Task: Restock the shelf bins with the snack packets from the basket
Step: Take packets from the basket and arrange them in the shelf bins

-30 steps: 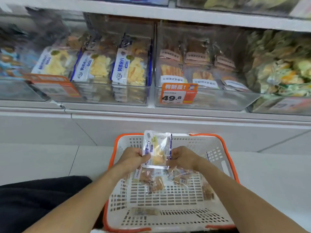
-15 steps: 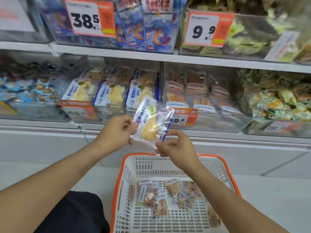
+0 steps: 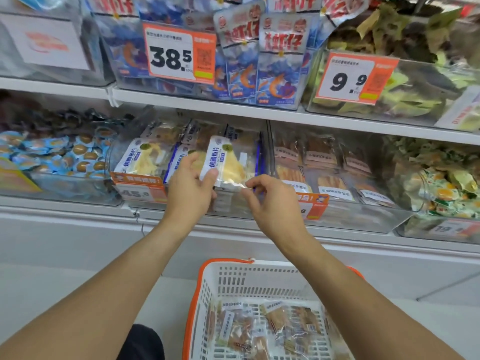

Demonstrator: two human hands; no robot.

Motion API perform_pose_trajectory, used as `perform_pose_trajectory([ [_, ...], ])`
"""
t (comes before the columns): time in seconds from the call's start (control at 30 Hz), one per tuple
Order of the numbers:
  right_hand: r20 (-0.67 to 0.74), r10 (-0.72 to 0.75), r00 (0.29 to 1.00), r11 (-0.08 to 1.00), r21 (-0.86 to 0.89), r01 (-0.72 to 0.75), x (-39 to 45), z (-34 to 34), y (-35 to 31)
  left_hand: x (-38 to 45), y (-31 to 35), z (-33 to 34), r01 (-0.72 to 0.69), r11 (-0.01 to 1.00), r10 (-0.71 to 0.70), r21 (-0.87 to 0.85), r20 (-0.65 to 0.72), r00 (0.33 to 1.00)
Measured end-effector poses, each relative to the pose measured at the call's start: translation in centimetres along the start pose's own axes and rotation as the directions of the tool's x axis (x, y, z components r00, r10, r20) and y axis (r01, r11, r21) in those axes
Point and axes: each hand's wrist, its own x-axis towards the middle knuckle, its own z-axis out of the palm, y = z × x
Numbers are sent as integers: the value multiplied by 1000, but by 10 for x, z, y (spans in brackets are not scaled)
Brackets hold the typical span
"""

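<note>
Head view | white shelf (image 3: 233,110) of clear bins | hands: left (image 3: 191,189) and right (image 3: 270,201) pinch packet (image 3: 228,162)

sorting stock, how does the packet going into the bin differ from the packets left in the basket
The held packet shows pale yellow pieces with a blue-and-white label; the basket packets show brown pieces with small white labels. The held packet is upright at the clear bin, pinched by both hands; the basket packets lie flat and jumbled. Both are clear plastic wrappers.
</note>
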Motion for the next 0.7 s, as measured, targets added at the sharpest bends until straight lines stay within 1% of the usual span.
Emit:
perform_pose_trajectory([
  [0.1, -59, -87, 994, 985, -157, 77, 13, 13, 7, 11, -4, 4, -57, 981, 52, 186, 34, 998],
  [0.27, -136, -159, 978, 942, -318, 108, 24, 25, 18, 20, -5, 14, -142, 909, 106, 391, 113, 988],
  [0.33, -166, -176, 970, 937, -332, 113, 23, 26, 22, 22, -8, 16, -173, 850, 118, 498, 140, 983],
  [0.4, -186, -200, 962, 934, -332, 130, 21, 26, 26, 26, -12, 18, -246, 758, 175, 603, 176, 969],
  [0.47, -191, -224, 956, 930, -336, 151, 19, 25, 30, 31, -12, 21, -352, 684, 228, 639, 271, 935],
  [0.53, -174, -239, 955, 933, -315, 176, 18, 23, 36, 38, -9, 27, -427, 636, 238, 643, 363, 901],
  [0.7, -141, -312, 940, 929, -254, 270, 18, 21, 54, 69, -5, 49, -457, 619, 201, 639, 433, 879],
])
